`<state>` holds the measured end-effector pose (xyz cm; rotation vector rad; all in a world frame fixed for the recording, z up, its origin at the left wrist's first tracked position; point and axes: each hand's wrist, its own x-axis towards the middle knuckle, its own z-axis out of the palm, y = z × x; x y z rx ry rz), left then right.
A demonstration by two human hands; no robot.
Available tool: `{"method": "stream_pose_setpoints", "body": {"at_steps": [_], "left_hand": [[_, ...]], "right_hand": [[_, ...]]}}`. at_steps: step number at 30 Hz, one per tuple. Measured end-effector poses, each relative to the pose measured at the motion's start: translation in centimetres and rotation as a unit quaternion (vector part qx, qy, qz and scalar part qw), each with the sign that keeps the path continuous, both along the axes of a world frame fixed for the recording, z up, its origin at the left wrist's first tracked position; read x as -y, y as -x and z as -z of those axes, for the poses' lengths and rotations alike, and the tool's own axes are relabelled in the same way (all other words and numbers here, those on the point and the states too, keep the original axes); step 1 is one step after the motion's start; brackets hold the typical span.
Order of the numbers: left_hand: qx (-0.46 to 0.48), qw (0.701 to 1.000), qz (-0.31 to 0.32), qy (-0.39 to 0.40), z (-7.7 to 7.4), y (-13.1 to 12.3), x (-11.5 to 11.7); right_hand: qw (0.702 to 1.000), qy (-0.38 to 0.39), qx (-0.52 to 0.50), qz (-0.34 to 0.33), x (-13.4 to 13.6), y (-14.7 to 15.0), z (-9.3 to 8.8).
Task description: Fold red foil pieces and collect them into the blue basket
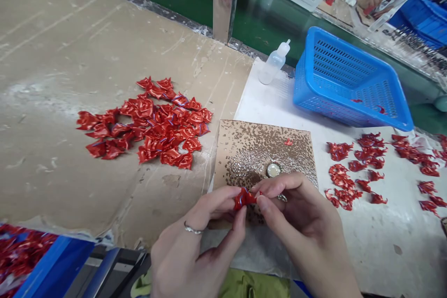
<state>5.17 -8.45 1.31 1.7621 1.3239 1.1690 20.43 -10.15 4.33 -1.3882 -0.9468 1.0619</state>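
Both hands meet over the near edge of a square brown board (230, 142) covered in dark glossy spots. My left hand (192, 247), with a ring on one finger, pinches a small glossy red piece (243, 199) with a blue line. Thumb and forefinger of my right hand (310, 228) are closed on the other end of that piece; fingertips hide part of it. Just beyond lies a small round cap-like dish (274, 169) with a pale centre. A tiny red scrap (288, 141) rests farther back on the board.
Similar red pieces form a pile (164, 125) at left and small groups (342, 181) at right. A clear squeeze bottle (274, 63) and blue basket (352, 98) stand behind. More pieces fill a blue bin (52, 270) at lower left. Across the divider, a person's hand (370, 2) holds something red.
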Motion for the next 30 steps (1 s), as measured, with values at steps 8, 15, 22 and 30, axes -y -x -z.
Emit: {"method": "stream_pose_setpoints", "body": {"at_steps": [8,15,22,30], "left_hand": [[-0.020,1.000,0.006,-0.002,-0.6,0.0,0.0],[-0.037,0.998,0.008,-0.049,-0.9,-0.2,0.0],[-0.026,0.994,0.102,-0.040,-0.6,-0.9,-1.3],[-0.073,0.992,0.080,-0.065,-0.4,1.6,-2.2]], "right_hand": [[1.000,0.013,0.024,-0.012,-0.2,0.1,-0.1],[0.999,0.037,0.016,-0.012,-0.4,-0.4,-1.0],[0.999,0.029,0.035,-0.004,-0.2,-1.3,-0.6],[0.905,0.117,0.324,0.251,-0.6,-13.5,-3.0]]}}
